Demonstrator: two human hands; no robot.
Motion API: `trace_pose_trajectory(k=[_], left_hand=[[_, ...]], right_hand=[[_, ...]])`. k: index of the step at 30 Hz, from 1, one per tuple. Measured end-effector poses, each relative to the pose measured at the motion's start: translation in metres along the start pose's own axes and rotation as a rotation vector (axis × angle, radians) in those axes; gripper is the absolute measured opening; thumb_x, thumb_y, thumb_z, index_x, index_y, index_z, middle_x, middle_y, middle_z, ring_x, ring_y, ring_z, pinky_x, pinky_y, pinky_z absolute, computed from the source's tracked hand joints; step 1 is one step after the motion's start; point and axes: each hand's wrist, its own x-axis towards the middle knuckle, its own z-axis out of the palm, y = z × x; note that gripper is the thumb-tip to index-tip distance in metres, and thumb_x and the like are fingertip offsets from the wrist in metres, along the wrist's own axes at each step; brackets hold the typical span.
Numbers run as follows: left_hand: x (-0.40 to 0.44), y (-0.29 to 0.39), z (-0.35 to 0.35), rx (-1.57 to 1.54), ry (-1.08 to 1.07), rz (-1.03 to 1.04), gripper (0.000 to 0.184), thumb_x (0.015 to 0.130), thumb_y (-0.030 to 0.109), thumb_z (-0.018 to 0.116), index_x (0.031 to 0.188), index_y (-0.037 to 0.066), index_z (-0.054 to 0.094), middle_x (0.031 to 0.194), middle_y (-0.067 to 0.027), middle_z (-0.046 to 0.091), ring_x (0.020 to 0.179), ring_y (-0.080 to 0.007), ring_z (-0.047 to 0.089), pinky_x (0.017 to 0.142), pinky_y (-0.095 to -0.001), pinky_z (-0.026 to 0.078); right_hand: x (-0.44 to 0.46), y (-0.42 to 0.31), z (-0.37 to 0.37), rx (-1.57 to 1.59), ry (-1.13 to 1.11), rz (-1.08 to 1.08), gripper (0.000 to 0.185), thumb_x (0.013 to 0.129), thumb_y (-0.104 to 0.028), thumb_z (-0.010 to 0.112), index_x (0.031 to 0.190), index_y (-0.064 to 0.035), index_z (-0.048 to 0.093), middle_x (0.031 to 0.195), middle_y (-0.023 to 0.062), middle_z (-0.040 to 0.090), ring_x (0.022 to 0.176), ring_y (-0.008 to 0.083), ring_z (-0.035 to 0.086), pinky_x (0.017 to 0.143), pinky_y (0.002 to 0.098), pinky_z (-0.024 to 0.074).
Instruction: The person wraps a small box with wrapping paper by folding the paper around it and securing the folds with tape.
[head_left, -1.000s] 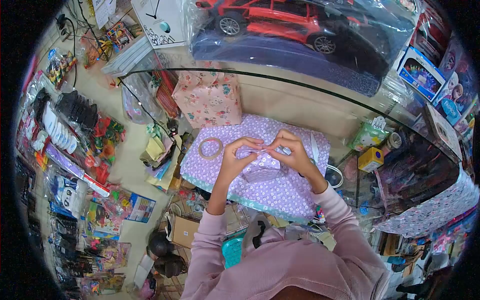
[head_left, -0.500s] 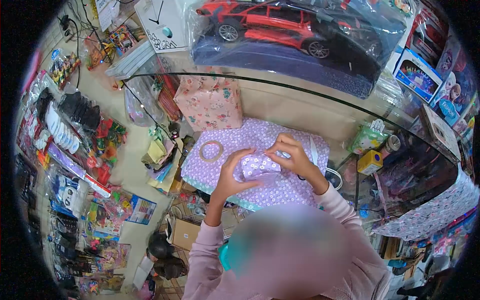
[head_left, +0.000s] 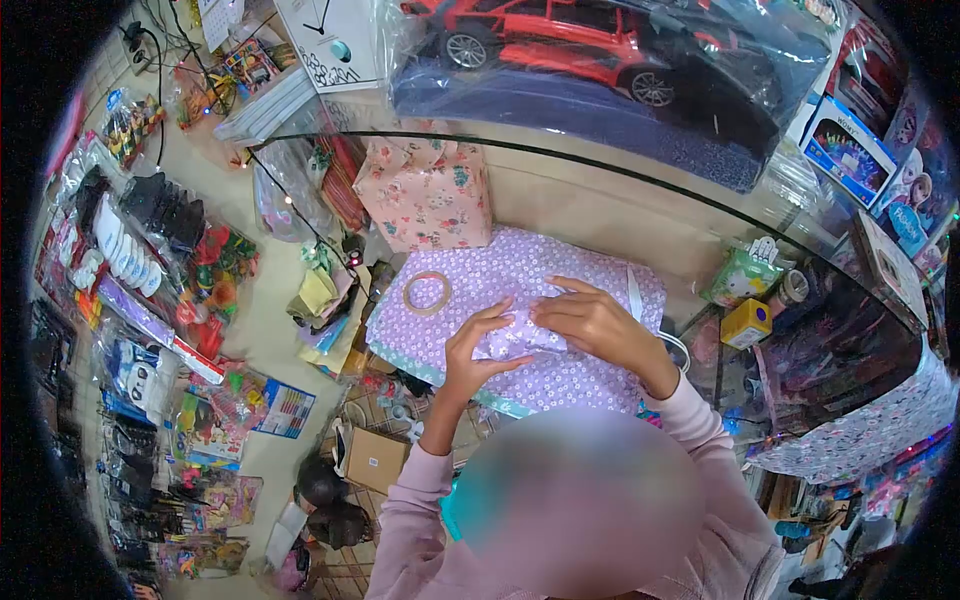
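A small package wrapped in purple flower-patterned paper lies on a larger sheet of the same wrapping paper. My left hand grips the package from its left side, thumb at the near edge and fingers at the far edge. From the right, my right hand bends over the package with its fingertips pressed together on the paper. What lies under those fingertips is hidden. A roll of tape rests on the sheet to the left of my hands. Scissors or a similar pale blade lie at the sheet's right side.
A pink floral gift bag stands behind the sheet. Above runs a glass shelf edge below a boxed red toy car. To the right are a yellow box and a green pack. Packaged toys fill the left side.
My right hand has gone from a raised pinch at the package's far edge to lying lower over its right part. My left hand stays around the left side. The view has shifted slightly.
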Motion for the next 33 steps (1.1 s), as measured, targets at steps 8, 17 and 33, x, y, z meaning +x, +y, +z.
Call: trace_pose_trajectory(k=[8, 17, 33], left_hand=[[-0.003, -0.009, -0.005, -0.027, -0.008, -0.014, 0.058, 0.053, 0.014, 0.09, 0.101, 0.002, 0.061, 0.118, -0.0214, 0.061, 0.113, -0.0312, 0.059, 0.094, -0.0391, 0.048], [0.001, -0.006, -0.01, 0.006, 0.032, -0.01, 0.053, 0.056, 0.014, 0.089, 0.101, 0.003, 0.062, 0.117, -0.0181, 0.063, 0.111, -0.0307, 0.06, 0.093, -0.0398, 0.049], [-0.01, 0.002, -0.011, 0.005, -0.049, 0.023, 0.062, 0.053, 0.011, 0.086, 0.109, 0.002, 0.062, 0.127, -0.0178, 0.054, 0.112, -0.0317, 0.058, 0.091, -0.039, 0.05]], right_hand=[[-0.001, -0.021, 0.007, -0.086, -0.091, 0.095, 0.035, 0.073, -0.005, 0.061, 0.108, 0.0011, 0.063, 0.116, 0.0154, 0.063, 0.114, 0.0295, 0.058, 0.11, 0.0483, 0.0343], [-0.019, -0.009, -0.004, 0.526, 0.25, 0.451, 0.036, 0.088, -0.009, 0.059, 0.124, -0.0039, 0.057, 0.126, 0.0127, 0.059, 0.121, 0.0268, 0.054, 0.112, 0.0466, 0.0256], [-0.014, -0.009, 0.009, 0.507, 0.046, 0.417, 0.086, 0.054, -0.031, 0.089, 0.129, -0.0066, 0.055, 0.131, 0.0125, 0.055, 0.12, 0.0301, 0.053, 0.107, 0.0425, 0.0354]])
